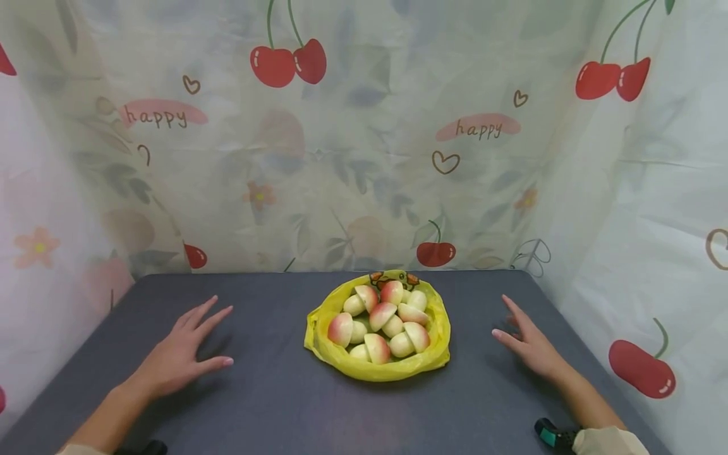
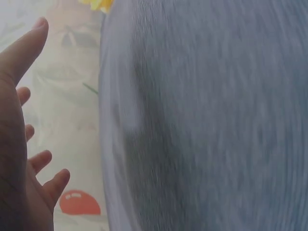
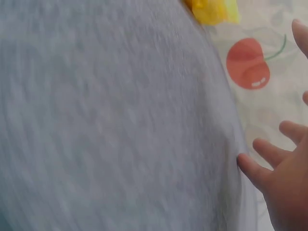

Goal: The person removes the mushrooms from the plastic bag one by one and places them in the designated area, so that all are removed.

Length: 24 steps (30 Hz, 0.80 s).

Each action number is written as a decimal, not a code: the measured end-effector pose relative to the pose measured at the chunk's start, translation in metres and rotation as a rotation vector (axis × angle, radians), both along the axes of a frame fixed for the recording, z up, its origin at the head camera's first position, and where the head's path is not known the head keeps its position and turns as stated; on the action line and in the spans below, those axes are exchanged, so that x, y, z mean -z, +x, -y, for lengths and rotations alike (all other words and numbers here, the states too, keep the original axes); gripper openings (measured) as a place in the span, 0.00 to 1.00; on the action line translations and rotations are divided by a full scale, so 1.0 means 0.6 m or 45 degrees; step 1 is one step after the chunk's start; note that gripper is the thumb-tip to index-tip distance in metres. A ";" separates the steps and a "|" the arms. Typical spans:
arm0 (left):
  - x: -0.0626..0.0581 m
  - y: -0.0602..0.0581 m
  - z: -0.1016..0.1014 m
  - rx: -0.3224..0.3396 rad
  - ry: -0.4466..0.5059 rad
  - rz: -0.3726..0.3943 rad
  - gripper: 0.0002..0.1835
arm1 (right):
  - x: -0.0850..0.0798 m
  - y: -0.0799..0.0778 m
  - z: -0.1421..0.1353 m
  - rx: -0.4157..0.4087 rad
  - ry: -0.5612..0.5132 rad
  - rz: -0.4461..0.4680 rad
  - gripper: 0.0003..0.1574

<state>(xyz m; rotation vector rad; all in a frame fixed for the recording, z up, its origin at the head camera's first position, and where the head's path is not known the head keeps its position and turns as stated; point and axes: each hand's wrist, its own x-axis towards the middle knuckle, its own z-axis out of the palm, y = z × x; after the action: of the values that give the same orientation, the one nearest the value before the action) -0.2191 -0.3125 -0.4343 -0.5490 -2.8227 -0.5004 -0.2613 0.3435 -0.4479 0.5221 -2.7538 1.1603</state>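
A yellow plastic bag (image 1: 375, 371), its rim rolled open like a bowl, sits on the dark table towards the back. Inside it lie several mushroom-shaped pieces (image 1: 382, 316) with pale stems and pink-and-cream caps. To the left of the bag, my left hand (image 1: 176, 360) is held over the table, fingers spread and holding nothing. My right hand (image 1: 529, 344) is on the other side, its fingers relaxed, also with nothing in it. Both wrist views catch only a yellow corner of the bag, beyond the spread fingers of the left hand (image 2: 29, 178) and right hand (image 3: 284, 178).
The dark grey table (image 1: 256, 411) reaches back to a hanging curtain (image 1: 364, 126) printed with cherries, hearts and "happy". The curtain also closes in the left and right sides. A dark band with a teal face (image 1: 548, 436) is at the right wrist.
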 end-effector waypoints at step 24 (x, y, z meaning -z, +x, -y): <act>-0.013 0.007 -0.127 0.180 0.237 -0.045 0.45 | -0.002 -0.015 0.107 0.083 -0.103 0.068 0.47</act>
<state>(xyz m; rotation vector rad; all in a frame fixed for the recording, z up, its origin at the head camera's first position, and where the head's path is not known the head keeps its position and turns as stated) -0.2151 -0.2366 -0.4268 -0.7141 -2.6789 -0.7626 -0.2703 0.2791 -0.4464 0.3948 -2.7319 1.2823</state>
